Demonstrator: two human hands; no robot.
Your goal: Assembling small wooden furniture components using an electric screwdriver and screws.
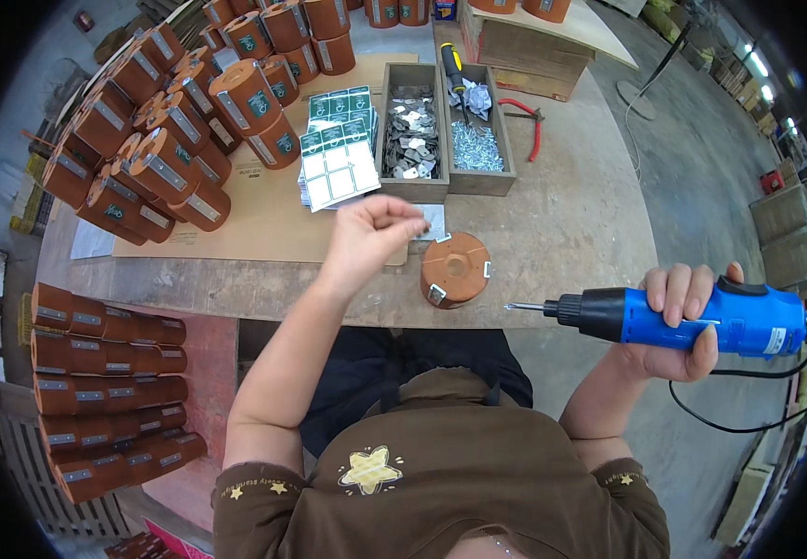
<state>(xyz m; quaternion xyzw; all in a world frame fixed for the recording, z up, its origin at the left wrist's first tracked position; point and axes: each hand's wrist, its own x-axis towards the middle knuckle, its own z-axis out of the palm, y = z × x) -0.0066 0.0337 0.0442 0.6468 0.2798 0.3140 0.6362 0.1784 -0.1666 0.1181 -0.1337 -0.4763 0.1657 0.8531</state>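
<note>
My right hand point(681, 307) is wrapped round a blue and black electric screwdriver point(604, 317), held level at the right with its bit pointing left. Over the table my left hand point(373, 235) is closed, thumb and fingertips pressed together; whatever small thing they may hold is too small to make out. Just right of those fingers, a round terracotta-coloured pot point(458, 281) stands near the table's front edge. Silver metal clips sit around its rim, and a hole shows in its middle. The bit's tip is apart from the pot. Behind my left hand lie green-and-white label sheets point(340, 170).
Wooden trays hold flat metal clips point(411, 140) and small screws point(476, 149). A yellow-and-black screwdriver point(452, 67) stands in the right tray; red-handled pliers point(536, 135) lie beside it. Stacked pots point(180, 168) crowd the left, with more rows point(110, 387) below. A black cord point(739, 429) hangs right.
</note>
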